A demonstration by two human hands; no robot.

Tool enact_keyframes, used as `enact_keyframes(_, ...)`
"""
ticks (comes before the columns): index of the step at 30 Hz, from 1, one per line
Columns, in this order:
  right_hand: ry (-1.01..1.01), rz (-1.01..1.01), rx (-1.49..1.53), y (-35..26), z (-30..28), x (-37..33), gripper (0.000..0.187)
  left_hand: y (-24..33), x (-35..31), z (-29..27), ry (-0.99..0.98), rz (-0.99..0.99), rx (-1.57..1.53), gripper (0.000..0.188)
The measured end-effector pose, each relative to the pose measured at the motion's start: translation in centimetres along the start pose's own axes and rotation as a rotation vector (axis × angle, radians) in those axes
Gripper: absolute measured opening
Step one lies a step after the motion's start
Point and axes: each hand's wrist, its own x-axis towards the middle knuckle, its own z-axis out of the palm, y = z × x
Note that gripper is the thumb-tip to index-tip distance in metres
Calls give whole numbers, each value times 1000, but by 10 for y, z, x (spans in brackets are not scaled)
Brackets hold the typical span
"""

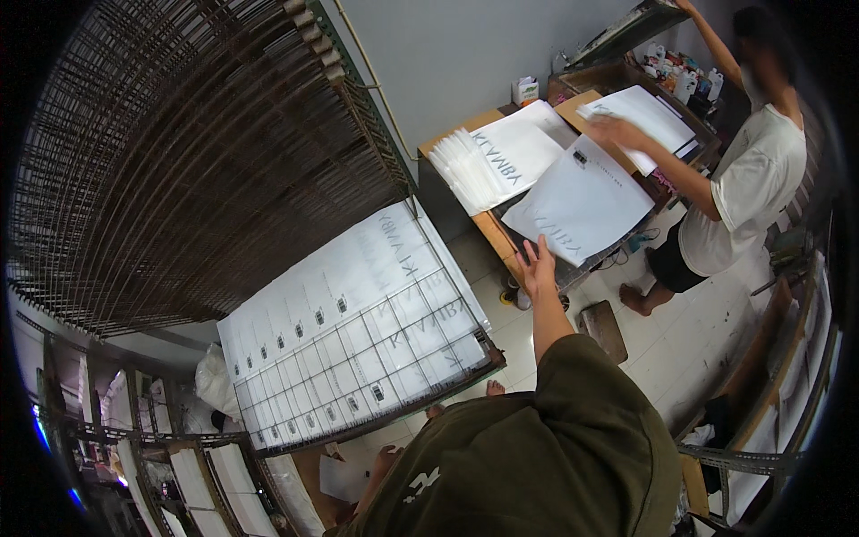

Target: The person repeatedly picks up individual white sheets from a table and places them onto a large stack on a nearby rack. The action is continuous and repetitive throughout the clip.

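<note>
My right hand [537, 268] reaches toward the work table with its fingers spread. Its fingertips are at the near edge of a large white printed sheet [591, 201], which lies tilted across the table; whether they touch it is unclear. Low in the view, my left hand [383, 463] is partly hidden by my dark green shirt, beside a pale sheet-like piece [344, 479]. Its fingers cannot be made out. A fanned stack of white printed sheets [510, 161] lies on the table, left of the tilted sheet.
A metal drying rack [438, 358] holds printed sheets on its wire shelf, with several shelves raised above. Across the table, a co-worker [743, 179] holds up a hinged frame [626, 31] and stretches a blurred hand over another sheet [649, 121]. Bottles [684, 85] stand behind.
</note>
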Motion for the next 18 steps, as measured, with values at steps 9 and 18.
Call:
enact_keyframes(9,272,23,159,63,-48,5,19,-11,-11,-1,-6,0,-21,56)
enact_keyframes(18,324,-504,-406,15,-16,-21,42,9,-22,8,11,-36,-64,59)
